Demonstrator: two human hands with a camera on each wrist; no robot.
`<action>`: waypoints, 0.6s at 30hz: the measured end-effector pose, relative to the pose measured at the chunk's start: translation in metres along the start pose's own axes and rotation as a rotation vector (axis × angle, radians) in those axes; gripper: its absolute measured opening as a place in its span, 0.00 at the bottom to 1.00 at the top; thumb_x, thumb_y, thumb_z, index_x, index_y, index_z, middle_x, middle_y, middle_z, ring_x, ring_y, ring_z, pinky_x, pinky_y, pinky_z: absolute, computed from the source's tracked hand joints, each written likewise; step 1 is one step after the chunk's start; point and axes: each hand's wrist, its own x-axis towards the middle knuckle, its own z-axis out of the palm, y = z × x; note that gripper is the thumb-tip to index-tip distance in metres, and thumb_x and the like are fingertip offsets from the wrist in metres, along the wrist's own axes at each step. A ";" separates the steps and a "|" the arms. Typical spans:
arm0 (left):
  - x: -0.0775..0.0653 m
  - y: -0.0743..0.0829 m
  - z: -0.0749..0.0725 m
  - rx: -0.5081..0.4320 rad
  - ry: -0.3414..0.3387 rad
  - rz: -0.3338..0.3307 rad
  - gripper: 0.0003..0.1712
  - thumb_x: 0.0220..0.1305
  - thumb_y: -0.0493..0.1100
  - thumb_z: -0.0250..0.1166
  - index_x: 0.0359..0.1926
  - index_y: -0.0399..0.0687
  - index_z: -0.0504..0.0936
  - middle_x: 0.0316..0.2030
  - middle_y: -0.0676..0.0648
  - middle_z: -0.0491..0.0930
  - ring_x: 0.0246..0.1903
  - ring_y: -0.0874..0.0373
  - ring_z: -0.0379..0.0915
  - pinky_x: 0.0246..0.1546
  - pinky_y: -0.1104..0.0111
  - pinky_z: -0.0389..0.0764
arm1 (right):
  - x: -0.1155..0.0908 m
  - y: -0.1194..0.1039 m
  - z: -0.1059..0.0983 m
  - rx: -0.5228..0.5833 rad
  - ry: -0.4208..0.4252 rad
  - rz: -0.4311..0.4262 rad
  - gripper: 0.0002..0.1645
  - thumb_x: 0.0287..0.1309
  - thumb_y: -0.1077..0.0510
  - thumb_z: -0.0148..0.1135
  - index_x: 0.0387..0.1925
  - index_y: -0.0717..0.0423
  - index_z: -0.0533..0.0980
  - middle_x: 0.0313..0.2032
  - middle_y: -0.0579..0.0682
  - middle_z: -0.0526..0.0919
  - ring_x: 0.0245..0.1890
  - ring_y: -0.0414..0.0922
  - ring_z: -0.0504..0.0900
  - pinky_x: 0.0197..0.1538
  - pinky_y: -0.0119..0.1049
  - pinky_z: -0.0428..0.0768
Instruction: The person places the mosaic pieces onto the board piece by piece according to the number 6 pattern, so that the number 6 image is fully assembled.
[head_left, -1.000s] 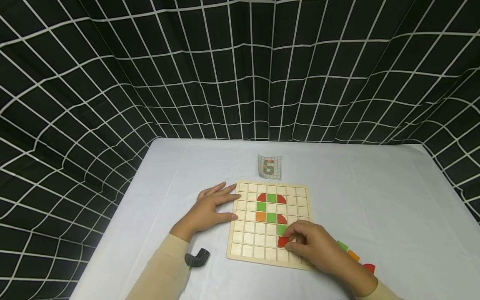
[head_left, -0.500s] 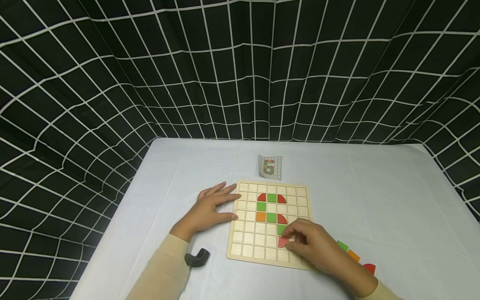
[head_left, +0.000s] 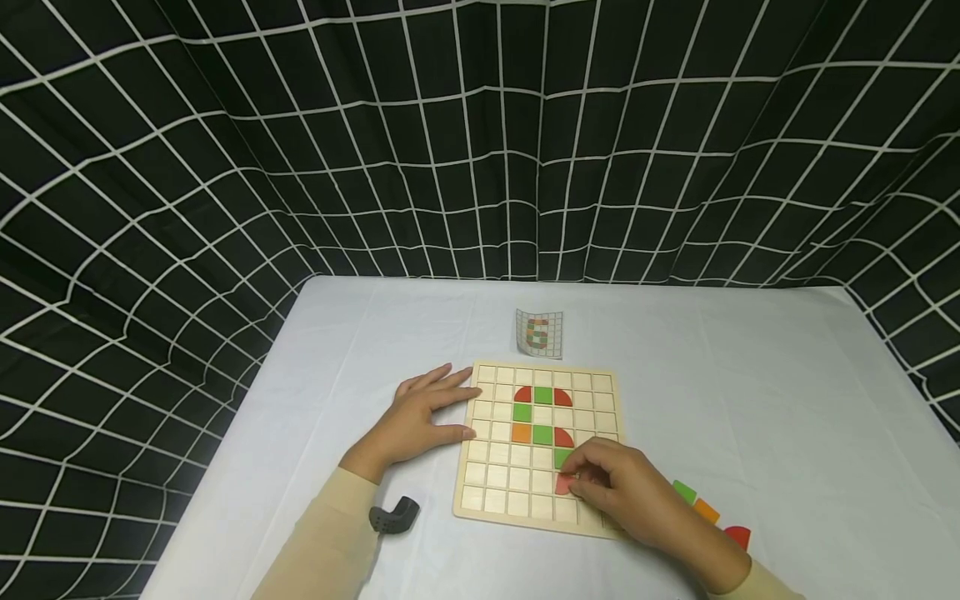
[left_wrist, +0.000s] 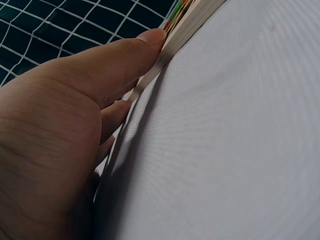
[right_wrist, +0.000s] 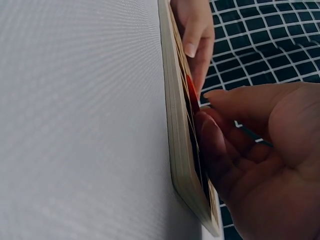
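Note:
A wooden grid board (head_left: 495,504) lies on the table with red, green and orange tiles in several of its squares. My left hand (head_left: 416,425) rests with spread, straight fingers along the board's left edge, the thumb (left_wrist: 145,42) touching its rim in the left wrist view. Over the lower right of the board, my right hand (head_left: 622,483) pinches a red rounded tile (head_left: 564,484) between thumb and fingers, just below a green tile (head_left: 562,457). The right wrist view shows this red tile (right_wrist: 192,92) edge-on at the fingertips. Its right part is hidden by the fingers.
Beyond the board lies a small printed pattern card (head_left: 540,335). Loose green (head_left: 684,492), orange (head_left: 707,511) and red (head_left: 738,536) tiles lie on the table by the right forearm. A dark grey curved object (head_left: 395,516) sits beside the left sleeve.
The red tile at my right fingertips has gone from deep red to a paler, shinier look. My right fingers have shifted very slightly; the left hand stays put.

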 end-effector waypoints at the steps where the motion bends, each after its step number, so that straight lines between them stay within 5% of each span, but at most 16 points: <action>1: 0.000 0.000 0.000 0.000 0.001 0.000 0.39 0.66 0.64 0.77 0.75 0.65 0.81 0.81 0.61 0.62 0.83 0.54 0.45 0.78 0.46 0.42 | 0.000 0.000 0.000 0.005 0.002 -0.001 0.16 0.62 0.68 0.78 0.39 0.43 0.86 0.33 0.33 0.79 0.33 0.37 0.78 0.36 0.31 0.79; 18: 0.000 0.000 0.000 0.001 0.003 0.001 0.39 0.66 0.64 0.77 0.75 0.65 0.81 0.81 0.60 0.62 0.83 0.54 0.45 0.78 0.47 0.43 | 0.000 0.000 0.000 0.060 0.044 -0.057 0.15 0.63 0.68 0.78 0.41 0.44 0.86 0.36 0.35 0.84 0.34 0.39 0.81 0.36 0.32 0.81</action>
